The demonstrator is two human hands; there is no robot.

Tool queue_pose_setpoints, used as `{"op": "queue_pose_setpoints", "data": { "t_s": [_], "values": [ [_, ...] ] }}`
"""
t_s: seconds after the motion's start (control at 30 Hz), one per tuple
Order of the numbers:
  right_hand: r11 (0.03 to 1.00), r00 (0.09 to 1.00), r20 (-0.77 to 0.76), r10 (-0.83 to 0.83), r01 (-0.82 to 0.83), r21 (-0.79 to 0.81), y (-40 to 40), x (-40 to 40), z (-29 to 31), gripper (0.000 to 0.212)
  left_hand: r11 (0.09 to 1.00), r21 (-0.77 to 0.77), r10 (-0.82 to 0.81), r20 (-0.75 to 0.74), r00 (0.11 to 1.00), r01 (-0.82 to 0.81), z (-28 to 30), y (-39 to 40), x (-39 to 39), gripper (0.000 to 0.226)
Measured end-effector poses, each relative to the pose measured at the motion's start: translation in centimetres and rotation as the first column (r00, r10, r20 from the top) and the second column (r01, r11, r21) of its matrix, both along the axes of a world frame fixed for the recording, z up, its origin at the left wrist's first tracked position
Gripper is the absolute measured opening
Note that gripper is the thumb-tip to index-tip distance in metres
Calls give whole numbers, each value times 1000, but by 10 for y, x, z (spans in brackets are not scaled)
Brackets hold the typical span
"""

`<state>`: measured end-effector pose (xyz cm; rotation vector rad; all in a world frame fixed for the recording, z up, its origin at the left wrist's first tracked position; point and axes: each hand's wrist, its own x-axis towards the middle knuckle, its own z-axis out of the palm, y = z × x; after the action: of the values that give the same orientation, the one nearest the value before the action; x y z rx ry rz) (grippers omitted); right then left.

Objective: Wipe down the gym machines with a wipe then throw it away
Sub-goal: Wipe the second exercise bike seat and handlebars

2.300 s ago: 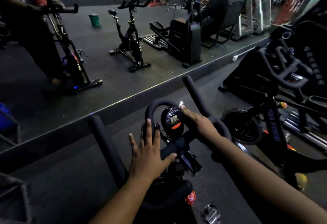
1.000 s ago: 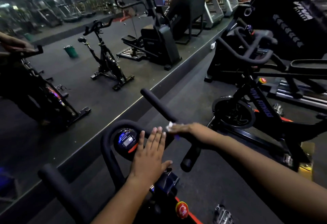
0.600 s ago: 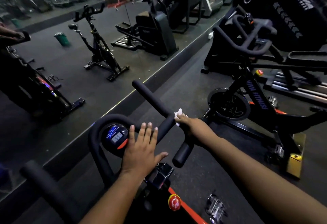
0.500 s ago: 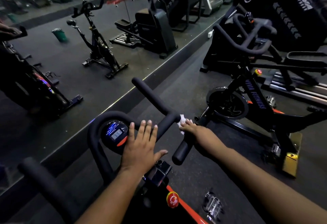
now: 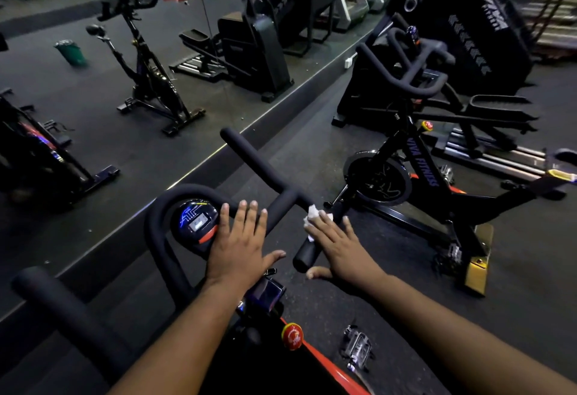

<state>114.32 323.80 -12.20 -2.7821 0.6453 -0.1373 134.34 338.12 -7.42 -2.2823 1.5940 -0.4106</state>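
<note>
Left hand (image 5: 239, 246): I rest it flat on the handlebar (image 5: 262, 166), frame centre
Right hand (image 5: 338, 246): flat, pressing the wipe (image 5: 312, 215)
Risk: wipe slips free, unpinched

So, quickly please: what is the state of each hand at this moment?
Left hand: open, flat on the bike's handlebar beside the console.
Right hand: open, straight fingers pressing the white wipe on the handlebar.

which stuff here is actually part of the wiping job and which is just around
In the job:
wipe, under the right hand
handlebar being wiped
left hand, flat by the display
green bin, maybe for the throw-away

Just around:
second bike
stepper
pedal
</note>
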Motion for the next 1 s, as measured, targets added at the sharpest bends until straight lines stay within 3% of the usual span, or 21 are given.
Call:
{"op": "queue_pose_setpoints", "data": {
  "t_s": [0.13,0.2,0.3,0.43,0.5,0.63,0.73,0.87,1.0],
  "values": [
    [993,987,125,106,-111,33,29,-9,0,104,1000,-14,-1,-21,1000,0,1,-1,3,102],
    [998,996,80,49,-52,43,11,-2,2,109,1000,-10,-8,-14,1000,8,-1,-1,4,104],
    [981,998,17,-64,60,183,-21,18,8,116,1000,-5,-13,-14,1000,13,-1,0,3,103],
    [957,997,45,-57,42,287,-35,33,3,113,1000,3,-17,-18,1000,17,-2,2,1,101],
    [961,995,55,-78,60,269,-42,38,6,95,1000,-9,-21,-9,1000,21,-1,1,0,99],
    [937,954,119,-277,241,252,-57,59,27,50,1000,0,-13,-26,1000,13,2,0,-1,99],
    [945,946,140,-292,263,192,-64,77,47,41,1000,2,-1,-42,999,1,-1,0,-1,99],
    [969,906,365,-214,150,197,-72,128,78,48,999,45,30,-78,997,-27,-3,-2,3,98],
    [986,850,511,-126,53,155,-81,198,96,52,999,51,4,-237,972,8,-2,-2,0,93]
  ]
}}
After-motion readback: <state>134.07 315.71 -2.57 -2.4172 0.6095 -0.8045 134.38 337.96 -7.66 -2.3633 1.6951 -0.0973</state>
